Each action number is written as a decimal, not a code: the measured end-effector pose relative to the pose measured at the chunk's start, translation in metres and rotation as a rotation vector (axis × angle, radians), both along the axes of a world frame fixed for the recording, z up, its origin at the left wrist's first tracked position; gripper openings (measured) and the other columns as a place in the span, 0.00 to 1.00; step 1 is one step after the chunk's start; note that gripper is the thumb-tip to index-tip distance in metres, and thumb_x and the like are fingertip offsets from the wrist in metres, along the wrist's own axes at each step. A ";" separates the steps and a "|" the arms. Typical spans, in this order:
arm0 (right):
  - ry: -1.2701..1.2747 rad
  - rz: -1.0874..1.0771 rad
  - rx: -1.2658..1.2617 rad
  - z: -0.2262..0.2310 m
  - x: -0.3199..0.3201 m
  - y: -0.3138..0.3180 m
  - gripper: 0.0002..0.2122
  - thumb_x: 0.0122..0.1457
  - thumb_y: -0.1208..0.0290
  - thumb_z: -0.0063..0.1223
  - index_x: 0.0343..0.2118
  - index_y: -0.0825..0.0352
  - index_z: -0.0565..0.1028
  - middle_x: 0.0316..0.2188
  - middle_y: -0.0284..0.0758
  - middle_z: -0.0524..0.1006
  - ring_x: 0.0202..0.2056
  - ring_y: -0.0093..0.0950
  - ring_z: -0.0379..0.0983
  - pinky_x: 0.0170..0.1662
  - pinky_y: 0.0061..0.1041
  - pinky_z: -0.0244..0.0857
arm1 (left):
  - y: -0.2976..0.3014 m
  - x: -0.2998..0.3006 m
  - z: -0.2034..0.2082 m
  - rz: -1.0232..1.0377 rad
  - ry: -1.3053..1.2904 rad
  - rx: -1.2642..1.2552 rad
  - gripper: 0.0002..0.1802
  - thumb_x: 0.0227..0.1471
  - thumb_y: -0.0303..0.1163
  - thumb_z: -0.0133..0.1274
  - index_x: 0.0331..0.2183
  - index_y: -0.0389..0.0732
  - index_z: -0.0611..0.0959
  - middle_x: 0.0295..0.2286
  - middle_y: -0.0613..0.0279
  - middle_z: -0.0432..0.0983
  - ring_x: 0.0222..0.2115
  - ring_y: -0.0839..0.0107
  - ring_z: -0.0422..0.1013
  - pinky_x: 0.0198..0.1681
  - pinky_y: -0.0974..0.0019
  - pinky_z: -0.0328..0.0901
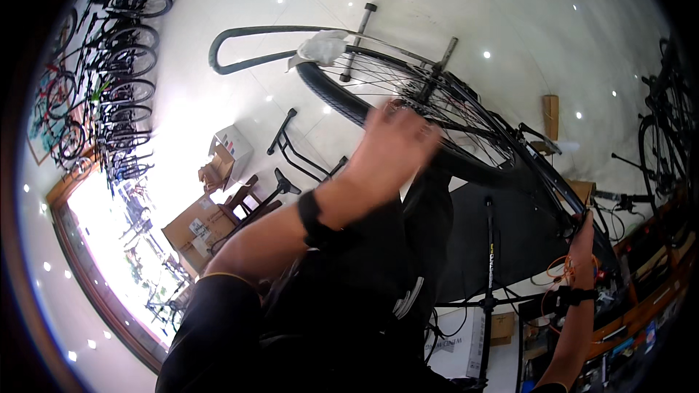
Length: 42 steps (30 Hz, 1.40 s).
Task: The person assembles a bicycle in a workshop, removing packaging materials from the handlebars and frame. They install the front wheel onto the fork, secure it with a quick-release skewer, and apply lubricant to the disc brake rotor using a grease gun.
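A black bicycle stretches diagonally before me, its spoked wheel toward the far left. My left hand is over the near side of this wheel, close to the sprockets. Motion smears its fingers, and what they touch is hidden. At the right, my right hand is closed on a black part of the bicycle, its fingers partly hidden behind it. A pale crumpled cloth or bag lies at the wheel's far edge, where a dark bent loop sticks out leftward.
A work stand post rises in front of me beside a dark panel. Rows of bicycles line the left wall. Cardboard boxes and a black tubular frame are at left. A cluttered workbench stands at lower right.
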State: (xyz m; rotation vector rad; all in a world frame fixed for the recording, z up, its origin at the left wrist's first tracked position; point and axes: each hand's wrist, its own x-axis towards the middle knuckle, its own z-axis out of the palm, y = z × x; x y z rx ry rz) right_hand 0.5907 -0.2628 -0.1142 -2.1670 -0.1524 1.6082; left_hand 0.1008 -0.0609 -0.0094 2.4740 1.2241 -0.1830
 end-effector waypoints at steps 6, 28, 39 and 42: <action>-0.361 0.617 0.060 0.022 -0.005 0.009 0.09 0.60 0.71 0.44 0.40 0.69 0.68 0.33 0.37 0.74 0.31 0.28 0.71 0.32 0.27 0.65 | 0.035 -0.088 -0.016 0.144 -0.143 0.028 0.19 0.33 0.28 0.62 0.35 0.44 0.79 0.34 0.63 0.75 0.40 0.63 0.71 0.51 0.59 0.61; -0.017 1.063 0.203 0.132 -0.243 0.168 0.35 0.38 0.72 0.75 0.49 0.71 0.64 0.48 0.41 0.72 0.50 0.30 0.68 0.54 0.27 0.61 | 0.004 0.012 -0.022 0.033 -0.250 -0.069 0.05 0.39 0.33 0.52 0.23 0.43 0.78 0.24 0.68 0.71 0.33 0.69 0.67 0.40 0.65 0.59; -0.366 0.885 0.330 0.070 -0.210 0.115 0.19 0.48 0.78 0.65 0.39 0.71 0.65 0.43 0.42 0.77 0.41 0.28 0.73 0.46 0.25 0.65 | -0.017 0.002 0.014 0.164 -0.815 0.029 0.14 0.35 0.30 0.56 0.31 0.40 0.79 0.33 0.61 0.73 0.33 0.66 0.69 0.40 0.68 0.65; -0.343 0.880 0.268 0.067 -0.200 0.111 0.19 0.48 0.78 0.65 0.39 0.71 0.65 0.42 0.41 0.77 0.41 0.30 0.73 0.46 0.25 0.65 | 0.000 -0.035 -0.007 0.604 -0.635 0.105 0.18 0.40 0.33 0.62 0.36 0.40 0.78 0.36 0.58 0.73 0.35 0.57 0.68 0.40 0.57 0.60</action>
